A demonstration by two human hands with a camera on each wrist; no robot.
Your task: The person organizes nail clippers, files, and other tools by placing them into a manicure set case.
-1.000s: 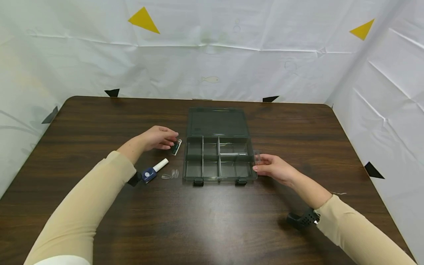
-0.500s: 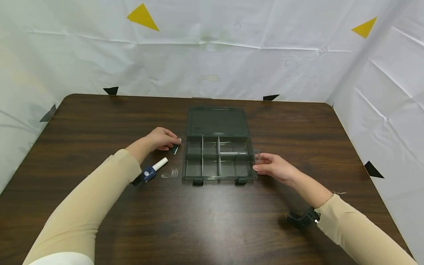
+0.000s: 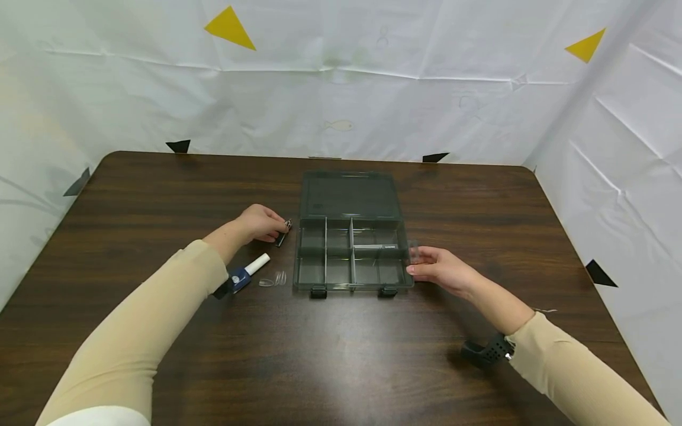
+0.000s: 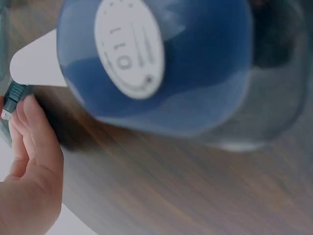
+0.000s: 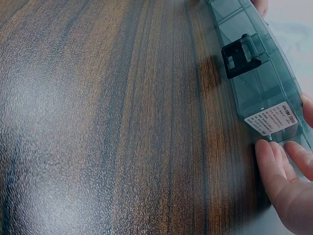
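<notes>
My left hand (image 3: 262, 223) pinches a small dark flat piece (image 3: 284, 232) by its near end, just left of the open grey-green compartment box (image 3: 311, 261). The same piece (image 4: 13, 94) shows in the left wrist view beside my fingertips (image 4: 30, 128). My right hand (image 3: 440, 267) rests its straight fingers against the box's right wall. In the right wrist view those fingers (image 5: 274, 169) touch the wall below a white label (image 5: 272, 119). One compartment holds a long pale item (image 3: 375, 247).
A blue bottle (image 3: 240, 278) with a white cap (image 3: 258, 264) lies by my left forearm, and it fills the left wrist view as the bottle (image 4: 161, 68). Clear curved tips (image 3: 274, 280) lie next to it. The box lid (image 3: 348, 195) lies flat behind; a black latch (image 5: 241, 56) sits on the front.
My left hand has closed in on the small dark piece and tipped its far end up off the table. The right hand has stayed against the box.
</notes>
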